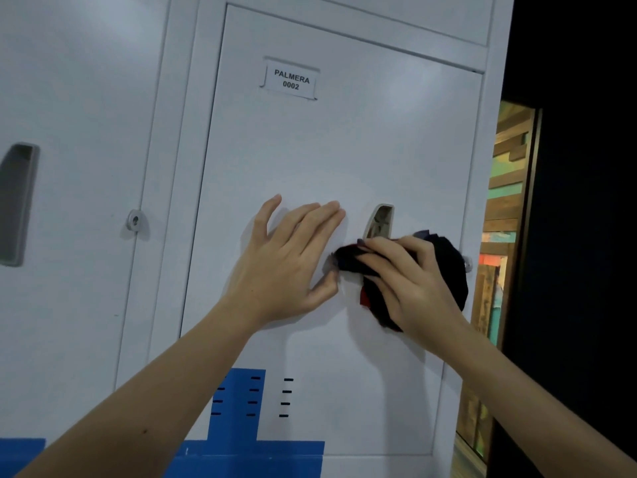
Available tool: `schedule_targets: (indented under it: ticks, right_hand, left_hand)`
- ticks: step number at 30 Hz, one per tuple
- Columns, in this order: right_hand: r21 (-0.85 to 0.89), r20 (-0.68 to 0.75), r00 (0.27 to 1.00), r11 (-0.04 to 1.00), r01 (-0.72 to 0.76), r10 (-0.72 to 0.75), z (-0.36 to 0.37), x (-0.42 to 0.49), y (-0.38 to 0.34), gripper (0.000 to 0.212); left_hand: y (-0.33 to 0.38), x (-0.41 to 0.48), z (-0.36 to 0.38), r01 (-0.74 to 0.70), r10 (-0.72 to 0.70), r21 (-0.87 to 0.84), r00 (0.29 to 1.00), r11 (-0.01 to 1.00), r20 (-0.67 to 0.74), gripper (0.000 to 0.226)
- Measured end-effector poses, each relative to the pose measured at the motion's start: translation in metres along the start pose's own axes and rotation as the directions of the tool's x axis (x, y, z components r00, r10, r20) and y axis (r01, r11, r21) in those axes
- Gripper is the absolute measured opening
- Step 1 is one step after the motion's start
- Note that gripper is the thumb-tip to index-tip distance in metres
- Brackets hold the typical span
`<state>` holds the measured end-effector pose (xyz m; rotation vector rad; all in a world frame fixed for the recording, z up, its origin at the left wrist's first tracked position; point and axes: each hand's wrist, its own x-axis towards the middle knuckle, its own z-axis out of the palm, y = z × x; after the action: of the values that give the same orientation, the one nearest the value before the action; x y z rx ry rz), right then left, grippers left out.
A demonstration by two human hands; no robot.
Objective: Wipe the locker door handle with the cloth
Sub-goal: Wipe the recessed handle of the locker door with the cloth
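Observation:
The white locker door (310,150) carries a label reading PALMERA 0002. Its recessed grey handle (381,220) sits at mid-height on the right side; only the upper part shows. My right hand (410,281) is shut on a dark cloth (448,267) with a red patch and presses it over the lower part of the handle. My left hand (289,260) lies flat on the door just left of the handle, fingers spread, thumb close to the cloth's edge.
A neighbouring locker door at left has its own grey handle (17,205) and a round lock (135,220). Blue painted shapes (238,408) and vent slots mark the lower door. At the right, past the locker's edge, are coloured wooden boards (499,219) and darkness.

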<state>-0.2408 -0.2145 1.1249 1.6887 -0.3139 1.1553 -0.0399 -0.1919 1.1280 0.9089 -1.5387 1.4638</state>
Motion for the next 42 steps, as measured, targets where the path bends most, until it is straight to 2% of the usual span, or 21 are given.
schedule_targets:
  ticks: [7,13,23,29,35,38,42]
  right_hand:
    - [-0.027,-0.106,0.976,0.980,-0.195,0.192,0.004,0.033,0.019,0.026]
    - [-0.013,-0.169,0.904,0.917,-0.400,0.392,0.005,0.008,0.005,0.030]
    - [0.019,-0.038,0.933,0.934,-0.357,0.357,-0.003,-0.054,-0.036,0.031]
    - [0.021,-0.137,0.938,0.948,-0.319,0.319,0.001,-0.016,-0.018,0.029]
    - [0.047,-0.211,0.881,0.905,-0.423,0.423,0.018,0.033,-0.009,0.028]
    - [0.054,-0.194,0.910,0.930,-0.363,0.366,0.019,0.024,-0.016,0.026]
    - [0.054,-0.093,0.971,0.975,-0.216,0.220,0.013,-0.006,-0.026,0.026]
  left_hand:
    - [0.000,0.000,0.000,-0.001,0.001,0.011,1.000,1.000,-0.003,0.065]
    - [-0.001,0.000,0.001,-0.008,0.008,0.005,1.000,1.000,-0.015,0.064]
    - [-0.002,0.000,0.000,-0.008,0.007,0.019,1.000,1.000,0.006,0.064]
    - [-0.001,-0.001,0.000,0.006,-0.006,0.010,1.000,1.000,0.016,0.064]
    - [0.000,0.000,0.000,0.004,-0.004,0.010,1.000,1.000,0.002,0.064]
    - [-0.001,0.000,0.000,0.006,-0.006,-0.008,1.000,1.000,-0.012,0.063]
    - [-0.002,0.000,0.000,0.006,-0.007,-0.016,1.000,1.000,-0.015,0.062]
